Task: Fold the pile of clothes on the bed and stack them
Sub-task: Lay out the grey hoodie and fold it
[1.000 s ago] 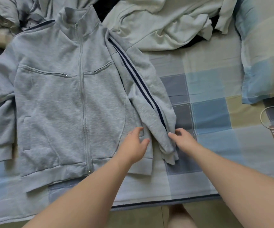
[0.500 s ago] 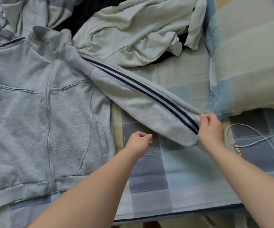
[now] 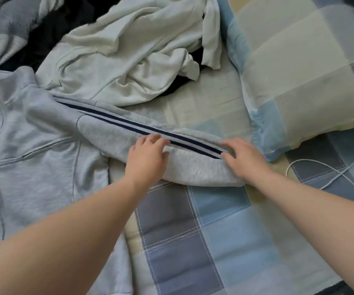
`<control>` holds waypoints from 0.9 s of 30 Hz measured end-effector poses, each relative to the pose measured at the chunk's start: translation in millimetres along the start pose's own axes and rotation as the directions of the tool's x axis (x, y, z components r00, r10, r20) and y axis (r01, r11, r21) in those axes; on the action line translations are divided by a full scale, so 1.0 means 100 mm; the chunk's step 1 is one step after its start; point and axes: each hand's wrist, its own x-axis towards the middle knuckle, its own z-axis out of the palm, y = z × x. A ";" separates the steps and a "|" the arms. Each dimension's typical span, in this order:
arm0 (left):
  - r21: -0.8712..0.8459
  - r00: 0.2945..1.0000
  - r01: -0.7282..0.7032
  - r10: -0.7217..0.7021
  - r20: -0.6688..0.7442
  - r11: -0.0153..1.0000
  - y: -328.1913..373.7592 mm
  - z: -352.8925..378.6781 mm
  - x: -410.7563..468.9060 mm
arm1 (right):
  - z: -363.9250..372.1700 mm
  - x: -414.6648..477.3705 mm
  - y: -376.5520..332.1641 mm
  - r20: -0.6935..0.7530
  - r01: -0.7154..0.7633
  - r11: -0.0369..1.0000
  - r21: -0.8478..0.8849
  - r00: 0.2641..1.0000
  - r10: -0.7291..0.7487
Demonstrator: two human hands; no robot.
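Head view: left hand [image 3: 146, 160] and right hand [image 3: 245, 159] lay flat on the sleeve [image 3: 108, 133] of the grey jacket [image 3: 35, 171], stretched toward three o'clock; nothing folded yet, pile [image 3: 129, 60] at twelve.

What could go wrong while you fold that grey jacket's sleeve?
The pale crumpled top touches the grey zip jacket's shoulder, so folding might drag it along. The white cable lies close to the striped sleeve under the right hand and could get caught up.
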 end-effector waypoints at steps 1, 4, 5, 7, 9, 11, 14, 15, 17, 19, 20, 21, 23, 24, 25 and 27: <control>0.026 1.000 -0.024 0.024 0.004 0.999 -0.04 0.05 0.14 | 0.07 0.07 0.00 0.042 0.017 0.998 -0.060 0.999 -0.014; 0.098 0.992 -0.107 0.099 0.082 0.989 -0.05 0.19 0.50 | 0.27 0.18 0.03 0.095 0.030 0.983 -0.179 0.995 -0.013; 0.120 0.986 -0.139 0.126 0.112 0.983 -0.03 0.25 0.59 | 0.33 0.20 0.06 0.078 0.046 0.983 -0.180 0.996 -0.032; 0.169 0.974 -0.185 0.158 0.160 0.968 0.03 0.35 0.69 | 0.40 0.23 0.14 0.015 0.073 0.985 -0.158 0.997 -0.072; 0.182 0.977 -0.180 0.154 0.148 0.967 0.10 0.40 0.73 | 0.39 0.25 0.21 -0.065 0.080 0.985 -0.154 0.994 -0.091; 0.152 0.984 -0.159 0.143 0.110 0.976 0.17 0.40 0.74 | 0.36 0.25 0.26 -0.086 0.077 0.976 -0.206 0.992 -0.096; 0.088 0.986 -0.165 0.162 0.047 0.982 0.20 0.32 0.74 | 0.32 0.25 0.29 -0.089 0.084 0.985 -0.151 0.991 -0.098; 0.058 0.986 -0.169 0.168 0.020 0.984 0.22 0.28 0.75 | 0.27 0.24 0.29 -0.118 0.075 0.994 -0.073 0.989 -0.084; -0.006 0.984 -0.176 0.176 -0.040 0.984 0.28 0.17 0.77 | 0.11 0.25 0.29 -0.231 0.062 0.996 0.063 0.972 -0.046; -0.042 0.978 -0.187 0.181 -0.104 0.982 0.37 0.05 0.84 | -0.12 0.28 0.33 -0.316 0.040 0.993 0.112 0.949 -0.002; -0.056 0.975 -0.189 0.181 -0.127 0.980 0.41 -0.01 0.88 | -0.21 0.31 0.35 -0.313 0.020 0.992 0.124 0.949 0.020; -0.077 0.973 -0.189 0.177 -0.145 0.979 0.45 -0.06 0.92 | -0.30 0.33 0.38 -0.270 -0.010 0.992 0.128 0.962 0.045; -0.135 0.969 -0.185 0.157 -0.193 0.973 0.57 -0.15 0.99 | -0.36 0.35 0.43 -0.108 -0.055 0.993 0.109 0.992 0.067; -0.152 0.967 -0.175 0.141 -0.212 0.973 0.64 -0.18 1.02 | -0.34 0.34 0.44 -0.011 -0.062 0.994 0.089 0.998 0.064; -0.155 0.967 -0.166 0.130 -0.220 0.974 0.69 -0.19 1.05 | -0.31 0.32 0.45 0.074 -0.061 0.996 0.069 0.996 0.056; -0.137 0.971 -0.154 0.125 -0.203 0.979 0.75 -0.19 1.10 | -0.20 0.33 0.49 0.155 -0.085 0.993 0.082 0.985 0.071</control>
